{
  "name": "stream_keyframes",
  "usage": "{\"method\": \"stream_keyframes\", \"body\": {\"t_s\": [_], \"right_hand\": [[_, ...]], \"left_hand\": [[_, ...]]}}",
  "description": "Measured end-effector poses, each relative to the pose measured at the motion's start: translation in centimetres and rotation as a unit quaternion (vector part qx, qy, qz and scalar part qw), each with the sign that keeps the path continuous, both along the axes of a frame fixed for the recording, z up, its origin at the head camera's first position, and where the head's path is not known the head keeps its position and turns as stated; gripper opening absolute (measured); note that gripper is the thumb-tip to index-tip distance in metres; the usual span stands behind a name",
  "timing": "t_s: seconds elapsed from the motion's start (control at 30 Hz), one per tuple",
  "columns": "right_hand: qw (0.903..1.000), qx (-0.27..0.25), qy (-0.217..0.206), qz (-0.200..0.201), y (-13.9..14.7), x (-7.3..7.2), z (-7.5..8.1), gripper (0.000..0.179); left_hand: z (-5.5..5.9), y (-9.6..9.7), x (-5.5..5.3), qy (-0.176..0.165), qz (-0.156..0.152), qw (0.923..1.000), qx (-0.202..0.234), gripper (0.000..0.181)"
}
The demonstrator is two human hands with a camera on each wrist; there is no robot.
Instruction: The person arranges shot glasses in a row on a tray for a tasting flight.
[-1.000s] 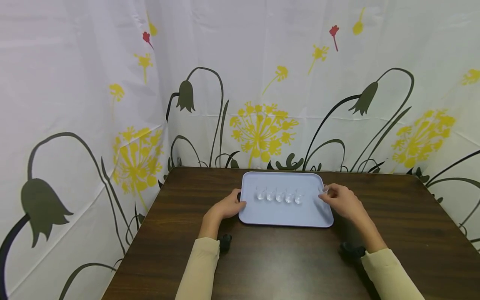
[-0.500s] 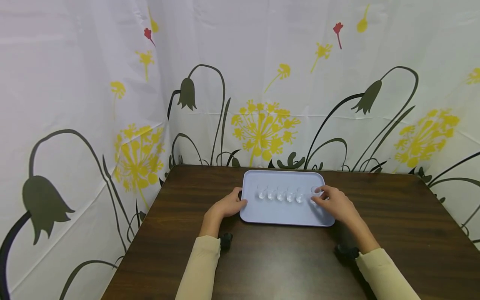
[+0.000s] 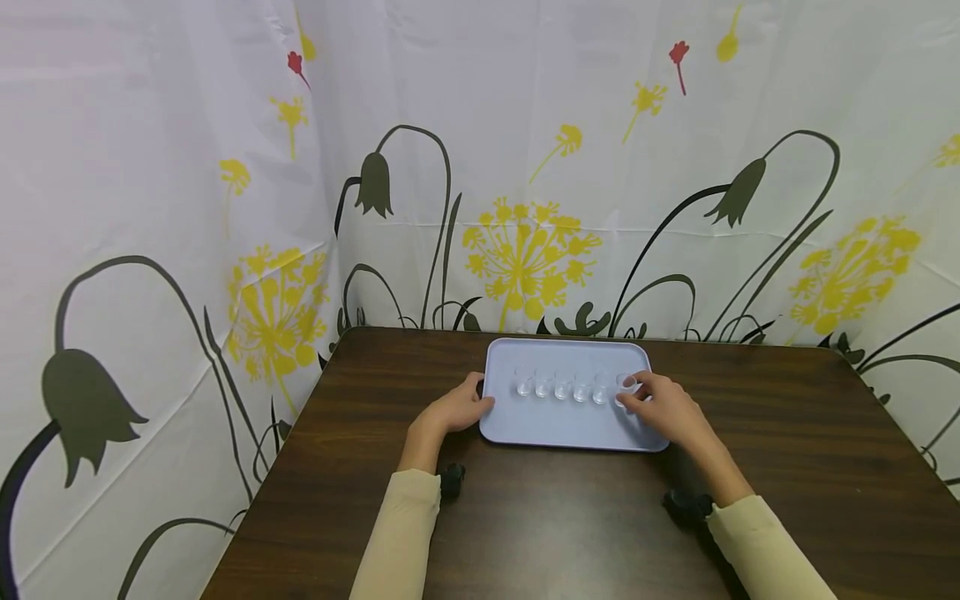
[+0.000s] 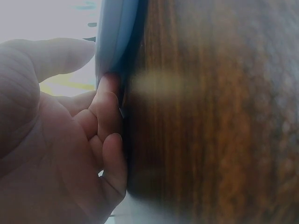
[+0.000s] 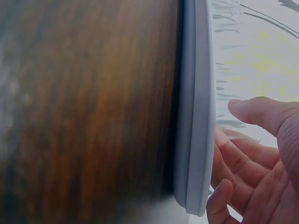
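Note:
A pale blue tray (image 3: 562, 432) lies on the dark wooden table. Several small clear cups (image 3: 561, 389) stand on it in a row. At the row's right end, my right hand (image 3: 667, 407) pinches another clear cup (image 3: 626, 382) between thumb and fingers, low over the tray. Part of that cup is hidden behind the fingers. My left hand (image 3: 452, 408) holds the tray's left edge, thumb on the rim. Seen from the left wrist, its fingers (image 4: 110, 109) curl under the tray edge (image 4: 114, 35). The right wrist view shows the right thumb (image 5: 254, 111) beside the cup's rim (image 5: 240, 136).
The wooden table (image 3: 570, 525) extends in front of the tray and to both sides. A white curtain (image 3: 480, 75) printed with flowers hangs behind it and along the left. Each wrist wears a black camera.
My right hand has carried the clear cup leftward from the tray's right edge to the end of the row. The left hand stays on the tray's edge.

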State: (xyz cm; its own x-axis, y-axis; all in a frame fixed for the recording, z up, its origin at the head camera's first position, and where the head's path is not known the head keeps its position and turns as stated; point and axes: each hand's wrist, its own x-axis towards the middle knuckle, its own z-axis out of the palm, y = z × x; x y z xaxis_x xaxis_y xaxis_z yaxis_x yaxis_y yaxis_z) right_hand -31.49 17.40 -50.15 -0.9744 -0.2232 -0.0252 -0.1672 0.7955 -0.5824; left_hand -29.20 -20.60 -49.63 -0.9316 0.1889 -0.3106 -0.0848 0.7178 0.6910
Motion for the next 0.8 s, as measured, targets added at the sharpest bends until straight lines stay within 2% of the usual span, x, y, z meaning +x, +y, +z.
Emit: {"method": "stream_keyframes", "body": {"t_s": [0.37, 0.8], "right_hand": [[0.9996, -0.020, -0.018, 0.004, -0.19, 0.23, 0.03, 0.043], [0.9994, -0.013, -0.029, 0.014, -0.16, 0.26, -0.11, 0.051]], "left_hand": [[-0.15, -0.06, -0.01, 0.002, -0.005, 1.0000, 0.002, 0.068], [-0.66, 0.06, -0.04, 0.001, -0.003, 1.0000, -0.003, 0.070]]}}
